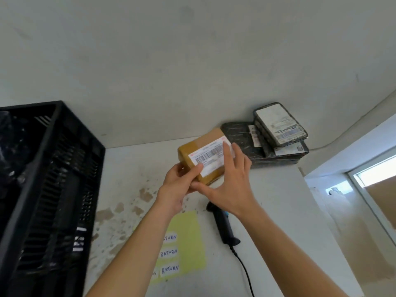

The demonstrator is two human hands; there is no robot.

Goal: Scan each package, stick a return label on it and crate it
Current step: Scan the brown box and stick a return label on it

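White and stained with brown patches, the table point(267, 202) butted against a pale wall, and its right edge dropped off toward a window recess.

You held the brown cardboard package point(200, 162) above the middle of the table, clear of the surface and tilted. Clear tape ran along its top. A white shipping label point(211, 156) with printed barcodes covered most of its upper face.

Your left hand point(179, 185) gripped the package from its near left corner, thumb curled onto the label's lower edge. Your right hand point(230, 183) lay with fingers extended over the label's right end, thumb under the package's near edge. Whether a return sticker sat under those fingers could not be determined.

- Left: a black slatted crate point(53, 189) stood on the table, its near wall well apart from the package. Dark wrapped items lay inside.
- Right rear: a stack of black wrapped parcels point(276, 138) with white labels sat against the wall, just beyond your right fingertips.
- Below your hands: a yellow sheet point(188, 236) carrying white stickers marked RETURN lay flat, partly hidden by your left forearm.
- Beside the sheet: a black handheld scanner point(222, 226) lay on the table, its cable trailing toward you.

Bare table showed between crate and sheet, and to the right of the scanner as far as the edge.
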